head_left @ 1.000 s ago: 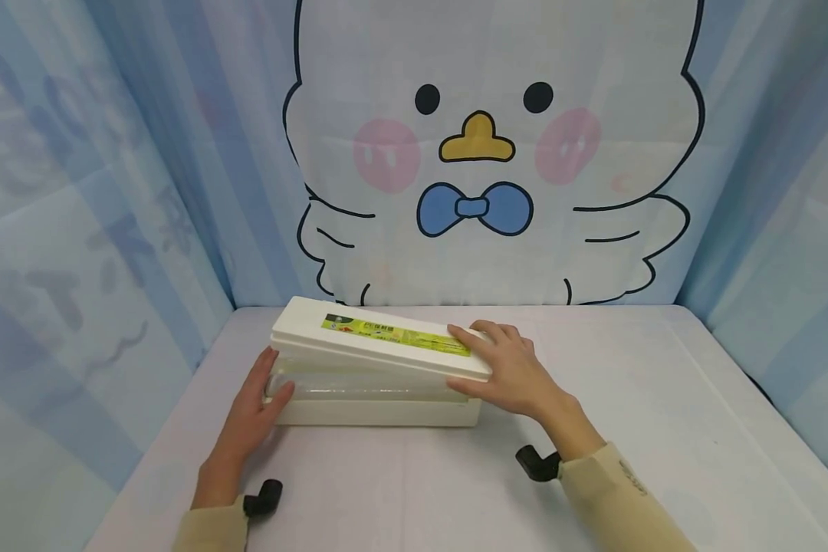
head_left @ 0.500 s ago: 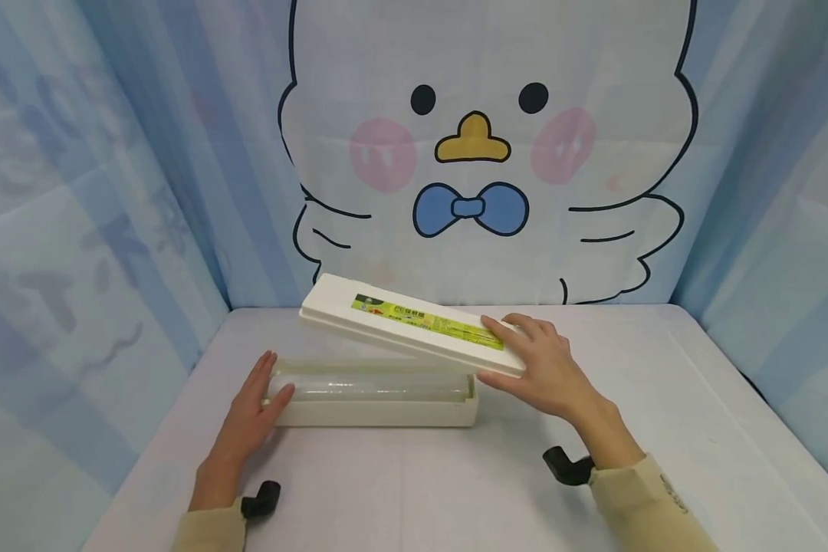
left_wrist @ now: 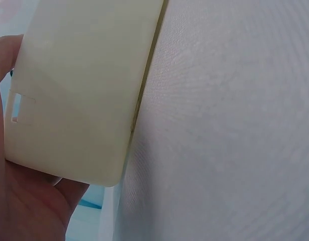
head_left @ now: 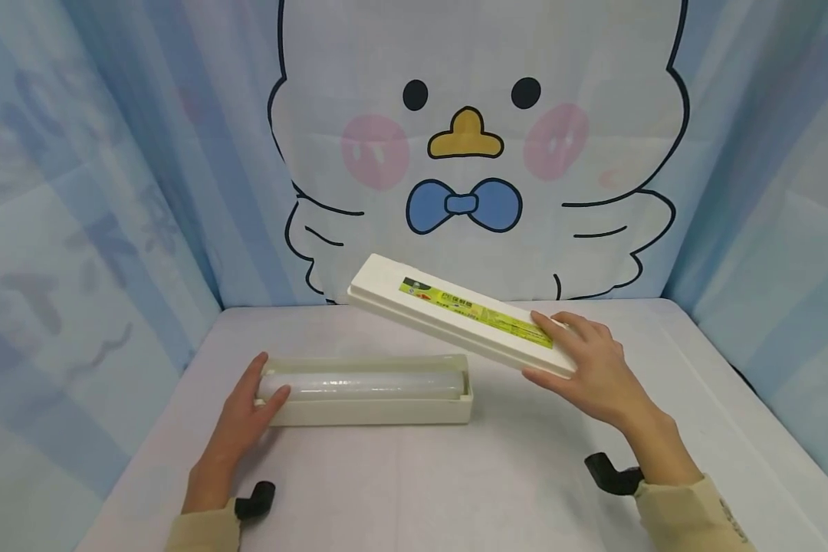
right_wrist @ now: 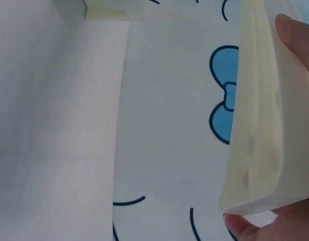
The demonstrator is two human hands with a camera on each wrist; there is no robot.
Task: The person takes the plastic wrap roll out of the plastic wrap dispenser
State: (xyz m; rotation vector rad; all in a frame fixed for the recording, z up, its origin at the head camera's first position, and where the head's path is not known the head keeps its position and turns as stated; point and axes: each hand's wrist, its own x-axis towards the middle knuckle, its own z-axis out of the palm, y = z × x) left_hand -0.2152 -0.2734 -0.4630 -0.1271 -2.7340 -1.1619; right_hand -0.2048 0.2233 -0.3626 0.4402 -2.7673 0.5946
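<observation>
A cream-coloured cling film box [head_left: 369, 415] rests on the table with its top off, and a roll of cling film [head_left: 379, 384] lies inside it. My left hand [head_left: 233, 433] grips the box's left end, thumb over the front rim and fingers round the end; the left wrist view shows the box wall [left_wrist: 84, 95] up close. To the right, my right hand [head_left: 596, 376] pinches the near right end of the box lid [head_left: 448, 308], which bears a yellow-green label. Raised off the box, the lid slants, its left end higher. The right wrist view shows its hollow underside [right_wrist: 257, 125].
A pale cloth covers the table [head_left: 386, 483]. Behind it hangs a curtain [head_left: 469, 253] with a cartoon bird, and blue patterned curtains [head_left: 96, 268] close off both sides. Each wrist wears a black camera mount [head_left: 257, 500].
My right hand has lifted the lid off the box and carried it to the right and up at its left end, uncovering the roll. My left hand stays on the box's left end.
</observation>
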